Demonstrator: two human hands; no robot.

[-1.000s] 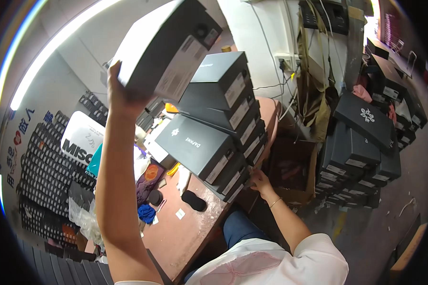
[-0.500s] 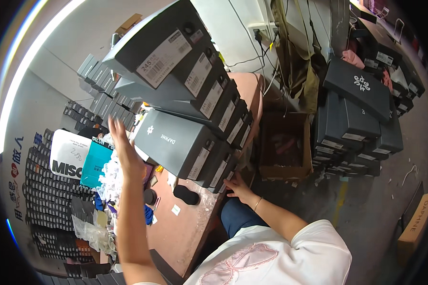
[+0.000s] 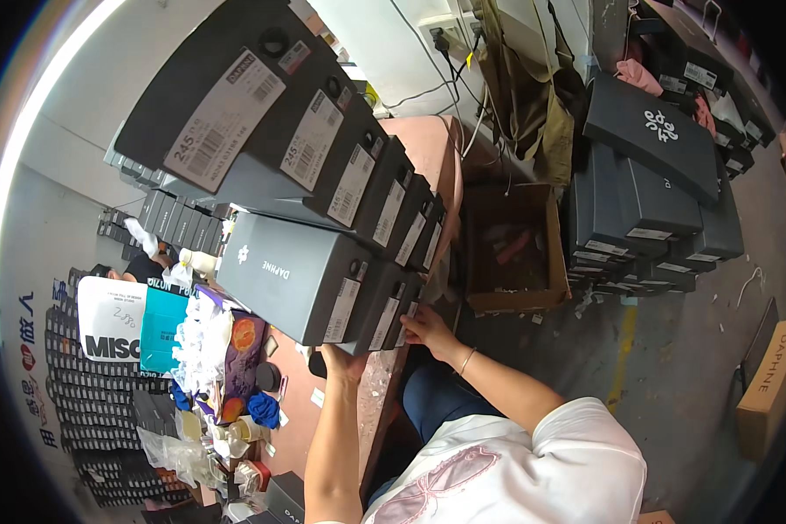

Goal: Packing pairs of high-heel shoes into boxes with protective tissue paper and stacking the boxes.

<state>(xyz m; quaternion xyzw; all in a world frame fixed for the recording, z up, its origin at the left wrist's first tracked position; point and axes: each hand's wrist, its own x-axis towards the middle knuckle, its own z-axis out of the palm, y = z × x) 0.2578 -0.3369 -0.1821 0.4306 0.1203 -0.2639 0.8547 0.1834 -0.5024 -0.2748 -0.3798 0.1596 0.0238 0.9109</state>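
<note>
Dark grey shoe boxes [image 3: 279, 271] with white end labels form a leaning stack on the pinkish table [image 3: 371, 428]. My left hand [image 3: 342, 362] is against the lower edge of the front box, its fingers mostly tucked out of sight beneath it. My right hand [image 3: 428, 334] grips the labelled end of the lower shoe box [image 3: 384, 316], with fingers curled at its corner. Several more boxes [image 3: 358, 188] rise behind and above these. Beside my left hand, a black rounded item [image 3: 317, 362] is partly hidden.
A purple patterned box [image 3: 243, 349] of crumpled white paper stands left, near a blue cloth bundle [image 3: 263, 409]. An open brown carton [image 3: 515, 293] is on the floor beyond the table. More shoe boxes [image 3: 646, 201] are piled at right. Cables hang from a wall socket [image 3: 450, 31].
My left hand has come down from its raised, open position to the front shoe box's lower edge. My right hand stays at the box end. The view has shifted, with the stack appearing nearer.
</note>
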